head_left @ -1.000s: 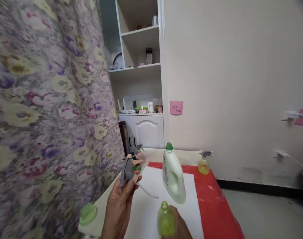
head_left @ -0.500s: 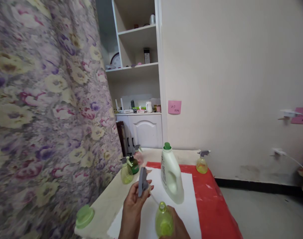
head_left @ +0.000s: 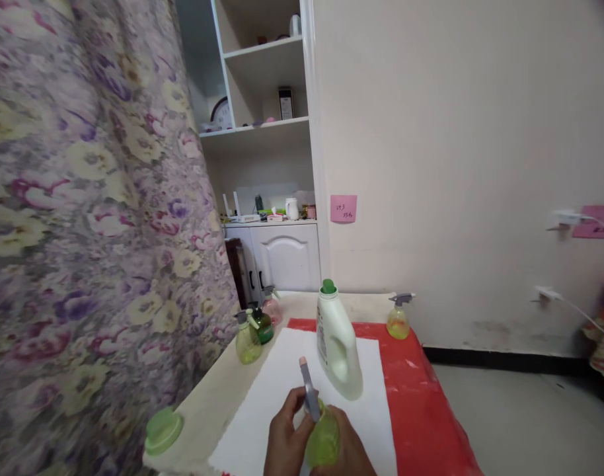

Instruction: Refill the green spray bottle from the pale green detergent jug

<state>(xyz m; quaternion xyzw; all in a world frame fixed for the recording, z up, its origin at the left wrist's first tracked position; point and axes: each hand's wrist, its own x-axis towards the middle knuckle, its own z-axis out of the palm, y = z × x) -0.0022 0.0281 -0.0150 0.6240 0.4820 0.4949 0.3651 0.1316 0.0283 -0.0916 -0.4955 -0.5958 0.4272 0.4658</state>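
My right hand (head_left: 349, 453) grips a small yellow-green spray bottle (head_left: 323, 437) near the bottom edge of the view. My left hand (head_left: 285, 439) pinches a grey trigger sprayer head (head_left: 309, 391) set on the bottle's neck, its nozzle tip pointing up. Both hands hover above a white sheet (head_left: 277, 390) on the table. Just behind them stands a white detergent jug with a green cap (head_left: 338, 344).
Three small spray bottles (head_left: 255, 327) stand at the table's left, and a yellow one (head_left: 398, 317) at the back on the red cloth (head_left: 421, 410). A green lid (head_left: 162, 430) lies at the near left corner. A floral curtain (head_left: 84, 218) hangs left; white shelves (head_left: 267, 125) stand behind.
My left hand carried the sprayer head from the left, tube dangling, over to the bottle in my right hand and put it onto the neck. The view drifted slightly.
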